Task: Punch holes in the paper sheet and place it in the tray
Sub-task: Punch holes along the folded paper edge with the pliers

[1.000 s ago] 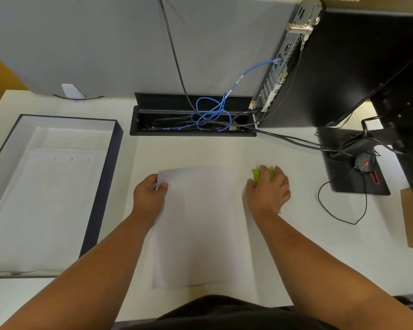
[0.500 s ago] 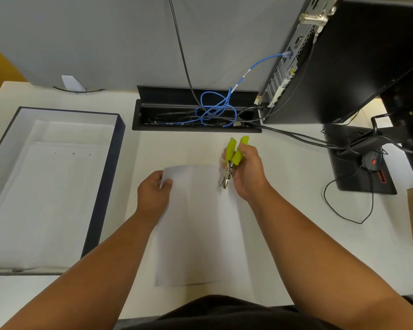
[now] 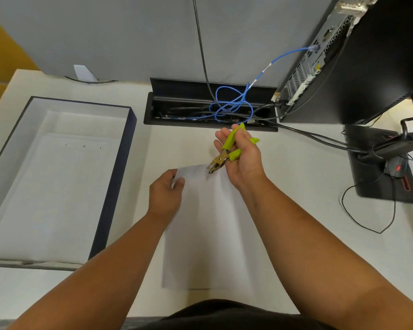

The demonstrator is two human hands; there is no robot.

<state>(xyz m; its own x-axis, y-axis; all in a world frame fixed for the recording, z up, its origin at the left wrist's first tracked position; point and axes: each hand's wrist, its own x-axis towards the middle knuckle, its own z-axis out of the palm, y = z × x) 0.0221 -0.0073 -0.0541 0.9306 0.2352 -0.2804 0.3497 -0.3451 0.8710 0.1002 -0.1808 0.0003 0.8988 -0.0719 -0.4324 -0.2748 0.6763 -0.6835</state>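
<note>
- A person's left hand pinches the far-left corner of a white paper sheet, fingers closed on it and lifting that corner slightly, apparently to steady the edge for punching.
- The right hand grips a green-handled hole punch, fingers wrapped round the handles, which look spread rather than squeezed; its metal head points down at the sheet's far edge, seemingly at or just over the paper.
- The sheet lies flat on the white tabletop in front of the person, its near edge close to the body; no holes can be made out in it.
- A dark-walled tray sits to the left, well apart from the sheet, already holding white paper with a row of small dots near its far end — likely punched holes.
- Judged from this, punching is about to begin; the move to the tray remains.
- A cable trough with blue cable lies beyond the hands.
</note>
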